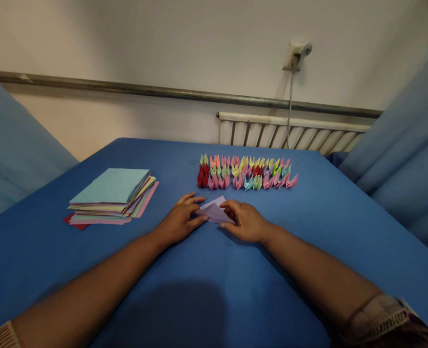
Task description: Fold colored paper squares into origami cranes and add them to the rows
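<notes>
At the frame's centre, your right hand (248,221) grips the right side of the purple paper (215,211); whether your left hand (180,216) pinches or merely steadies it, I can't tell. Match edges before creasing, clear of the folded figures (248,172) beyond.

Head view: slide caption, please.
Bare left hand and right hand touch a folded lilac paper sheet near rows of multicoloured folded-paper figures.

The right hand (249,222) partly hides the folded lilac paper (214,211) (as the tabletop's (344,217) far edge does the radiator (264,118)).
</notes>
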The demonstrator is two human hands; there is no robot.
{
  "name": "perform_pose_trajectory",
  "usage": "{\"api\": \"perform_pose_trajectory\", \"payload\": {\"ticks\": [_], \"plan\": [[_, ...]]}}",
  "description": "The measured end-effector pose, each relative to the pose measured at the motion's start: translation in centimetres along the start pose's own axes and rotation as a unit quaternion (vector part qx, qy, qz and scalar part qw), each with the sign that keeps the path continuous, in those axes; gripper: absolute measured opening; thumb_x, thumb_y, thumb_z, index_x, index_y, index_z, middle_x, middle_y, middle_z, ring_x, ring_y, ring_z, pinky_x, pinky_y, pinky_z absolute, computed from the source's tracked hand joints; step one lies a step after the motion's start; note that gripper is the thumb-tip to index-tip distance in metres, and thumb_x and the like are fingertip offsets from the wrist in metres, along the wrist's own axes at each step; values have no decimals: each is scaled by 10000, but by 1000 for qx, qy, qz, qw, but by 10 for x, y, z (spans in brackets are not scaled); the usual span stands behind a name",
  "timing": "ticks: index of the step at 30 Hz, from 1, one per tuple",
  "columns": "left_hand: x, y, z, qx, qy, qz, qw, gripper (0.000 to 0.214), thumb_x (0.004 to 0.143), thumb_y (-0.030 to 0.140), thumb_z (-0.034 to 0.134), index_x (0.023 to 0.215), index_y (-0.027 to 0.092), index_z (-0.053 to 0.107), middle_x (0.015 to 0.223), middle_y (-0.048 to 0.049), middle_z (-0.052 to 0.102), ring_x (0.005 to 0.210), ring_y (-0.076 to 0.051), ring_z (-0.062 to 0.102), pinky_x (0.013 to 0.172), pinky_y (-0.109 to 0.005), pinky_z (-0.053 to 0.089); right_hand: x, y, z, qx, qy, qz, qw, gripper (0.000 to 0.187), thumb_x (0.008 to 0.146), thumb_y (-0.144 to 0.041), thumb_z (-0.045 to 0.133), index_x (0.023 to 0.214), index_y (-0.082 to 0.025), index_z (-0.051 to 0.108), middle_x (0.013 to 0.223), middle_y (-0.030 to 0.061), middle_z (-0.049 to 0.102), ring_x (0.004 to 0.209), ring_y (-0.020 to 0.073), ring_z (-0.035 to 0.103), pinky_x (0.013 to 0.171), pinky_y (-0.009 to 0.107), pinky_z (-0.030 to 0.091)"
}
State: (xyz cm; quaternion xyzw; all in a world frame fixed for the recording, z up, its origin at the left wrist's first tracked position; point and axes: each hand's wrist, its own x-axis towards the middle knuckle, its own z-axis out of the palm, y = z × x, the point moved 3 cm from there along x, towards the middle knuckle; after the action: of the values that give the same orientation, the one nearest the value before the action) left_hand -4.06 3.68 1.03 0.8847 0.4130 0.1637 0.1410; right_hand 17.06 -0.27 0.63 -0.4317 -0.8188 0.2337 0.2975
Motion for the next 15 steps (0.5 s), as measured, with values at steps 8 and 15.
{"api": "perform_pose_trajectory", "payload": {"ticks": [8, 15], "plan": [[1, -19, 1, 36, 46, -79, 995, 352, 840, 446, 567, 1009, 147, 644, 1276, -143, 603, 1273, -333, 458, 1063, -529, 350, 5, 7, 1, -87, 1, 126, 988, 436, 774, -253, 636, 1187, -172, 524, 1037, 86, 669, 936, 224, 620, 827, 343, 458], [-5, 18, -1, 32, -4, 123, 992, 307, 905, 168, 459, 1147, 230, 636, 1305, -64, 595, 1289, -240, 451, 1075, -464, 356, 3, 3, 1, -170, 53, 163, 970, 564, 765, -411, 688, 1214, -116, 518, 1168, 183, 583, 1125, 314, 535, 940, 432, 418]]}}
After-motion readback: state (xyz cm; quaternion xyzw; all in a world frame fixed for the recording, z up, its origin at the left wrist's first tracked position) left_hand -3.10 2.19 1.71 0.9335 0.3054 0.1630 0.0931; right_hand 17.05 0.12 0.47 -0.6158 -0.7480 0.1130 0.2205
